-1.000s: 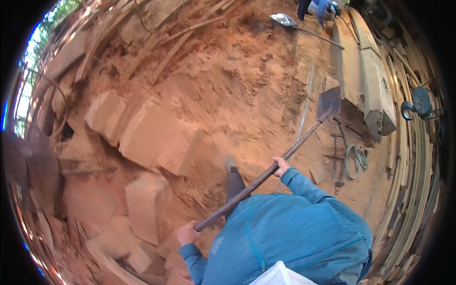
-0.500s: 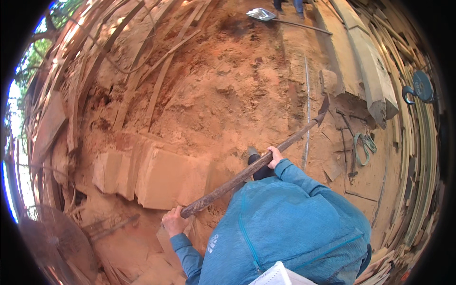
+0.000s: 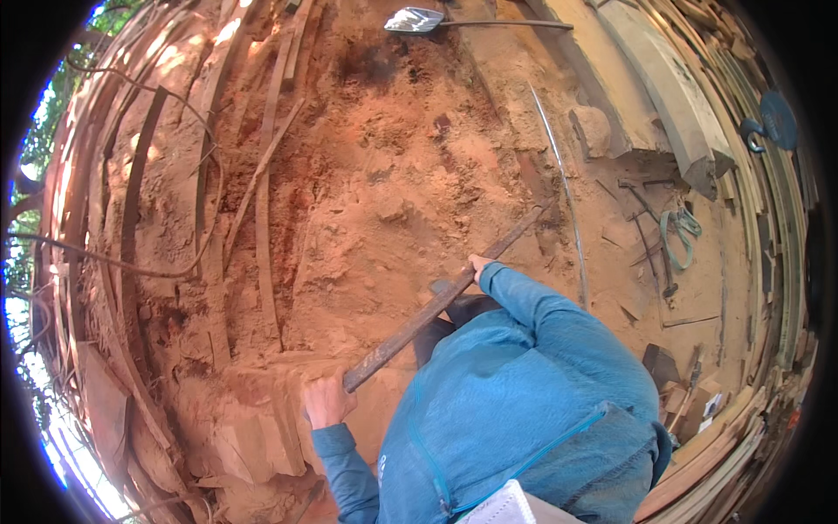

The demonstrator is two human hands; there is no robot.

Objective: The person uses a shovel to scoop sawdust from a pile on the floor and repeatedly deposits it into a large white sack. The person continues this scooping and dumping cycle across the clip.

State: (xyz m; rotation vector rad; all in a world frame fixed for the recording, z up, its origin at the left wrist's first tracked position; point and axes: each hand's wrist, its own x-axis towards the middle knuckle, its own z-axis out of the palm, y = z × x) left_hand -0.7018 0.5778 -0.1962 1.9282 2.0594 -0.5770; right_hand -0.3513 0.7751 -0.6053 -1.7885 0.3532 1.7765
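My left hand [image 3: 327,402] is closed round the near end of a long wooden handle, at the lower left. Farther up the same shaft, my right hand [image 3: 478,267] grips it just ahead of my body. The tool is a hoe [image 3: 410,325], held slantwise across my front with its far end to the upper right. Its head is low at the loose reddish-brown soil [image 3: 410,210], and its shape is hard to make out against the dirt. Part of my dark footwear shows beneath the shaft.
A shovel [image 3: 415,20] lies at the far end. Thick squared beams [image 3: 646,79] lie at the right, near a green strap [image 3: 679,234] and metal tools [image 3: 642,205]. A thin pale strip [image 3: 559,157] runs along the ground. Long planks [image 3: 262,218] line the left; pale blocks [image 3: 253,445] sit lower left.
The hoe's head has come down and left, from beyond the pale strip to the soil on its near side. My view has shifted; another person's legs at the top are out of sight.
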